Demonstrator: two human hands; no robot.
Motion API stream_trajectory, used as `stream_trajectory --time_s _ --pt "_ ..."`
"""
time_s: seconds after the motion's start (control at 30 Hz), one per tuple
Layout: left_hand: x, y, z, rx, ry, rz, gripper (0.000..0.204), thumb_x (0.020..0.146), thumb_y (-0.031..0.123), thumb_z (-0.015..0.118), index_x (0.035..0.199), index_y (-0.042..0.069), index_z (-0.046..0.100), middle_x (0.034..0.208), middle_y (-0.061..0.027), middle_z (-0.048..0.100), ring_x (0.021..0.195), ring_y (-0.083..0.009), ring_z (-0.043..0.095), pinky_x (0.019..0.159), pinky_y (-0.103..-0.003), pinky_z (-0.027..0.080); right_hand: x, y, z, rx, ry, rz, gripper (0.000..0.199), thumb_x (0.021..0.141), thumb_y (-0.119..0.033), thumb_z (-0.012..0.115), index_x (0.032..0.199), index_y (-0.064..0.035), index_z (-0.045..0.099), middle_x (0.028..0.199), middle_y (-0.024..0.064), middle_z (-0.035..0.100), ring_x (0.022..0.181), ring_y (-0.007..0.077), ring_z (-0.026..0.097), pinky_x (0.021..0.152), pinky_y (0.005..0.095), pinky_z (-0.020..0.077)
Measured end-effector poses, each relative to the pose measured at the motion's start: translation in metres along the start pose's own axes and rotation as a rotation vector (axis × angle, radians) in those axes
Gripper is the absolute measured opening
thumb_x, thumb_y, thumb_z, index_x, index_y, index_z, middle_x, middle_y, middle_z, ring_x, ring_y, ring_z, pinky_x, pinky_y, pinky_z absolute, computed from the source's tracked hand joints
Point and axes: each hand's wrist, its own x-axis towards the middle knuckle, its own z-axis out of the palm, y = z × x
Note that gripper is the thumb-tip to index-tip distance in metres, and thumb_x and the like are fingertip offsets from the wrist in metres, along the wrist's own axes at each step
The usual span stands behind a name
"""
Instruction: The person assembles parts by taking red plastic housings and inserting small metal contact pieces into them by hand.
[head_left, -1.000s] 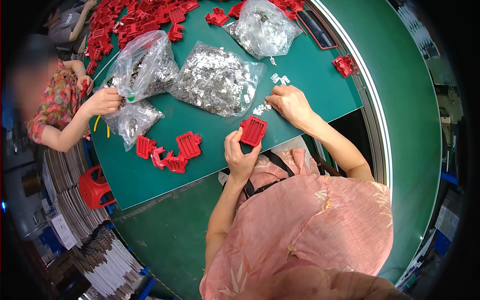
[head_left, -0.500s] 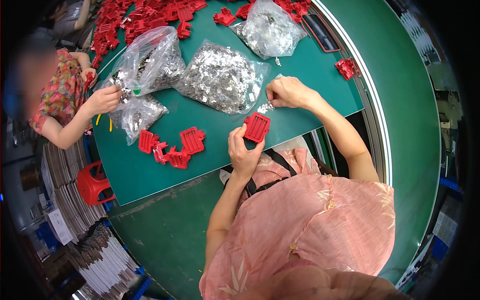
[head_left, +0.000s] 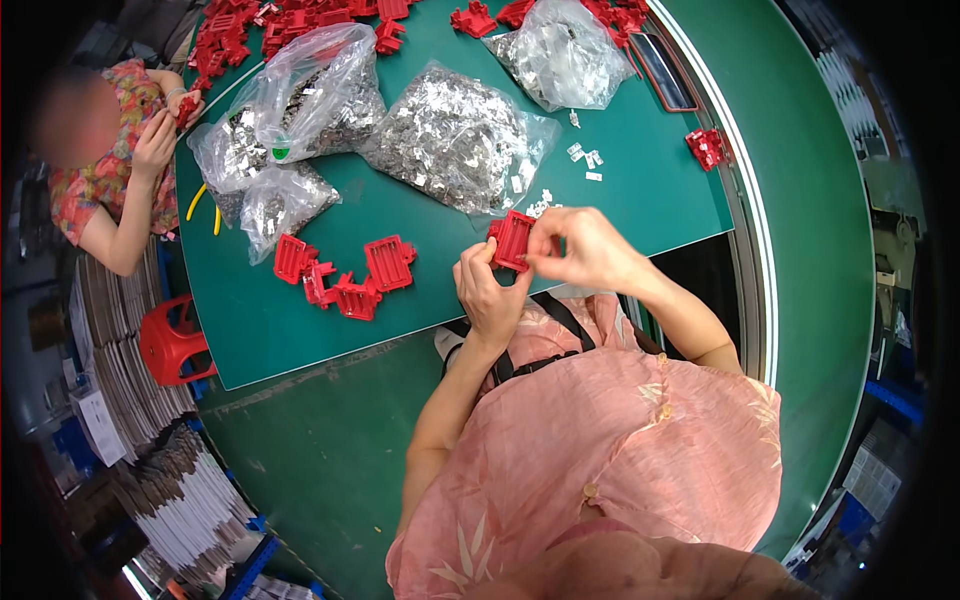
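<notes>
Both hands grip one red ribbed plastic clip (head_left: 512, 240) above the near edge of the green table (head_left: 640, 190): the left hand (head_left: 490, 295) holds its lower side, the right hand (head_left: 580, 245) pinches its right edge. Clear plastic bags (head_left: 455, 135) hold small silvery metal parts. What the right fingertips press is hidden.

Plastic frame (head_left: 512, 240) btwn both hands, 4 frames (head_left: 345, 272) on table (head_left: 650, 200) to its left, bags (head_left: 450, 140) behind
</notes>
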Motion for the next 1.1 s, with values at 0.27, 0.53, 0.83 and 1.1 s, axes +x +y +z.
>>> stream_trajectory --time_s 0.27,0.53,0.83,1.1 --pt "-0.010 -0.006 0.003 0.023 0.027 0.084 0.053 0.071 0.014 0.085 0.113 0.000 0.056 0.102 -0.0155 0.061 0.092 -0.0343 0.062 0.081 -0.043 0.047 0.005 -0.006 0.015 -0.197 -0.097 -0.005 0.014 0.069 -0.013 0.071 0.072 -0.0015 0.064 0.071 0.0117 0.065 0.062 0.0293 0.063 0.059 0.0375 0.0487" --pt "-0.009 -0.007 0.004 0.040 0.030 0.121 0.049 0.074 0.014 0.083 0.112 -0.001 0.057 0.102 -0.0160 0.062 0.091 -0.0334 0.062 0.079 -0.043 0.047 0.010 -0.012 0.009 -0.267 -0.118 -0.006 0.016 0.066 -0.015 0.072 0.071 -0.0025 0.063 0.073 0.0119 0.066 0.065 0.0322 0.064 0.060 0.0403 0.0489" --pt "-0.003 0.002 -0.003 0.100 0.054 0.148 0.044 0.075 0.012 0.081 0.112 -0.002 0.061 0.096 -0.0135 0.062 0.087 -0.0312 0.062 0.078 -0.042 0.047 0.008 -0.008 0.023 -0.282 -0.065 -0.133 0.010 0.077 -0.012 0.073 0.081 -0.0044 0.067 0.079 0.0109 0.065 0.068 0.0308 0.064 0.060 0.0394 0.0503" --pt "-0.005 0.002 -0.017 0.118 -0.021 -0.005 0.050 0.069 0.020 0.082 0.112 0.003 0.063 0.104 -0.0110 0.063 0.100 -0.0299 0.061 0.087 -0.044 0.042 -0.015 0.023 0.050 -0.470 0.122 -0.456 0.026 0.083 -0.009 0.071 0.108 -0.0083 0.072 0.085 0.0053 0.058 0.076 0.0222 0.058 0.061 0.0370 0.0504"
